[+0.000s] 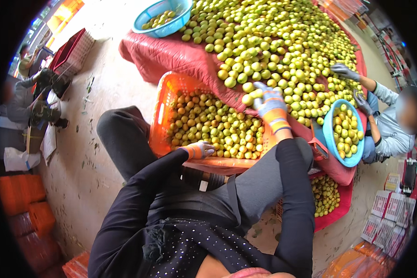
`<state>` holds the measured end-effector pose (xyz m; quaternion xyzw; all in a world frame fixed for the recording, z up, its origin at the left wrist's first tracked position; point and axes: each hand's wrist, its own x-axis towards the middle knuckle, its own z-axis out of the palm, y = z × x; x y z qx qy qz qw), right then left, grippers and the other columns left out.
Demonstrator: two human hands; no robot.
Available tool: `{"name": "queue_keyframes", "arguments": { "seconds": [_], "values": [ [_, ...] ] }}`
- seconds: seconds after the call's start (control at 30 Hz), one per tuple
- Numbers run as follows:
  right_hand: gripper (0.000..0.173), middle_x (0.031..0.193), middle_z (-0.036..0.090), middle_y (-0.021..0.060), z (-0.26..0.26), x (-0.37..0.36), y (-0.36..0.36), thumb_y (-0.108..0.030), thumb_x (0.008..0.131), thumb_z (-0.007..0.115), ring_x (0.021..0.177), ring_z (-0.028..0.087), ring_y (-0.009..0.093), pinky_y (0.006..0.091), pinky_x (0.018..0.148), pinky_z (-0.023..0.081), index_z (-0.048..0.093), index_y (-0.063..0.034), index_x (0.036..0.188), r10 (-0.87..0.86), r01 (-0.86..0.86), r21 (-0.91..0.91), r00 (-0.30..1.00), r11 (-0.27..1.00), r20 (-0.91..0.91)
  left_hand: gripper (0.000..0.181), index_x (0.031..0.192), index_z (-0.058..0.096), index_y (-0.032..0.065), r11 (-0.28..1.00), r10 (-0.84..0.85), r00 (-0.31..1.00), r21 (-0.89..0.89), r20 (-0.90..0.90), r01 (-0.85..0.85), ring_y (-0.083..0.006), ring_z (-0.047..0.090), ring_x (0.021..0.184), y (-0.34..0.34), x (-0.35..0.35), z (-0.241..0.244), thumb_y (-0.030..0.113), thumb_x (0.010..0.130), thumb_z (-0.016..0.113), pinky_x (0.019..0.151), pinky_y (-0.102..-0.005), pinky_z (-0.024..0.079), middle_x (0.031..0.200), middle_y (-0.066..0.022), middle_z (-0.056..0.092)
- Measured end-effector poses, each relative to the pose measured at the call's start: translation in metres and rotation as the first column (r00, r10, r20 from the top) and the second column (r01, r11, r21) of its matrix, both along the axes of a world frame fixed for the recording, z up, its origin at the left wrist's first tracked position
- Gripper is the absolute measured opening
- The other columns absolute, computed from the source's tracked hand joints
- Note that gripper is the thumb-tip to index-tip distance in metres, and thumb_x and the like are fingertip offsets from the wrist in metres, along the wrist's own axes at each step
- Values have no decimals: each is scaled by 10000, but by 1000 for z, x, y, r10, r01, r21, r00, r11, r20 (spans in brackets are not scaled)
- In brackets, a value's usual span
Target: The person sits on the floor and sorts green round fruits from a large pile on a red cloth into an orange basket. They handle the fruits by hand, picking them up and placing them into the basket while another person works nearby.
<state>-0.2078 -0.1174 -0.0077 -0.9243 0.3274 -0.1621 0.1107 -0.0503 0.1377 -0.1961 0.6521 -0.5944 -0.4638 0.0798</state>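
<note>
My left hand (201, 150), in a grey and orange knitted glove, is over the near side of an orange plastic crate (162, 104), its fingers by the fruit and apparently holding nothing. Inside the crate are many small round jujube-like fruits (208, 123), yellow-green to reddish brown. My right hand (272, 106), in a matching glove, reaches to the near edge of a large heap of greener fruits (285, 45) on a red quilted cover (163, 52). A green fruit (256, 93) shows between its thumb and fingers; whether it is gripped is unclear.
A blue plastic basket (156, 29) with some fruit stands at the upper left. Another blue basket (356, 153), fuller, is at right beside a co-worker (391, 121) with gloved hands at the heap. Below it sits a red crate (345, 203) of fruit. Orange crates (21, 194) stack at left.
</note>
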Motion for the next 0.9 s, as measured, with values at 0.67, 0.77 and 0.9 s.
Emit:
{"name": "queue_keyframes", "arguments": {
  "seconds": [0.67,0.77,0.9],
  "values": [
    [430,1060,626,220,-30,-41,-230,-394,882,512,932,607,360,442,817,477,612,-42,1108,-764,831,172,377,528,524,447,1182,554,29,174,888,415,-691,-197,-702,-353,551,1088,-291,277,156,374,905,491,933,-365,422,1152,-212,594],
    [450,1082,625,199,-42,-59,-265,-452,889,471,947,605,373,438,837,471,582,-105,1154,-883,903,79,391,423,260,552,1212,533,4,234,972,208,-555,111,-798,-389,475,1178,-313,290,137,437,877,463,983,-397,381,1234,-240,537],
    [460,954,681,119,-59,-59,-305,-546,861,425,924,625,337,405,829,474,653,-193,1049,-918,905,155,396,396,36,464,1148,573,35,292,945,299,-746,130,-599,-425,541,1055,-326,318,105,374,855,451,924,-422,423,1101,-236,603]
  ]
}}
